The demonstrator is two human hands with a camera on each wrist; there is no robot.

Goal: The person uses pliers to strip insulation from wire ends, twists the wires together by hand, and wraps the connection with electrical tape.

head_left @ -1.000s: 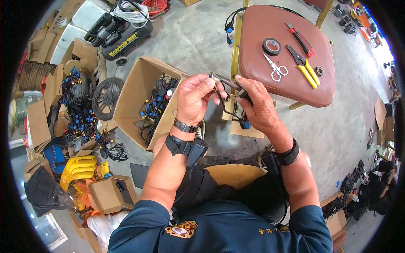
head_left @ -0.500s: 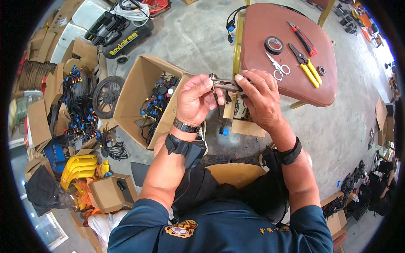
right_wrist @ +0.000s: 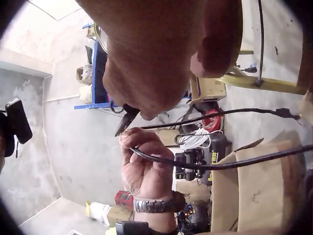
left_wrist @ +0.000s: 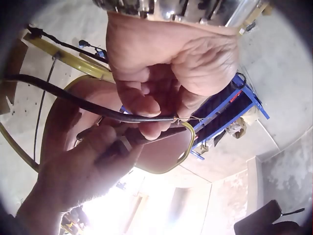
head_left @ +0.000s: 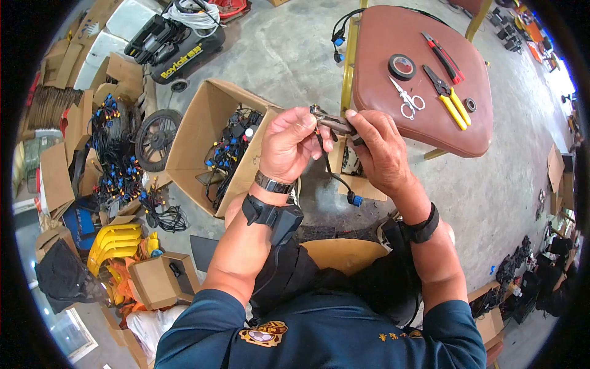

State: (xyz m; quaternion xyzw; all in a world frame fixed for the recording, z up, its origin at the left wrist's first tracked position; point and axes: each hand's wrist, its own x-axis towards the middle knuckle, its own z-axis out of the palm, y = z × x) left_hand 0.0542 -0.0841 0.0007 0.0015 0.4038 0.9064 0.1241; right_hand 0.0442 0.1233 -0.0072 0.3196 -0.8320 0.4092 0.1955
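Note:
My left hand pinches a black cable close to its end, where fine bare wire strands stick out past the fingertips. From that hand a short length of cable hangs down to a blue connector. My right hand grips dark metal pliers, whose narrow jaws point left and reach the left fingertips at the cable end. In the right wrist view the pointed tip of the pliers shows just above the left hand, while their handles are mostly hidden in the right palm.
A brown padded chair at upper right bears black tape, scissors, yellow-handled wire strippers, a red-and-black cutter and a small ring. An open cardboard box of cables stands left; beyond it lies an air compressor.
The pliers have turned from a slant to nearly level, and their jaws stay by the left fingertips. The hanging cable with its blue connector has swung left, then back right and lower.

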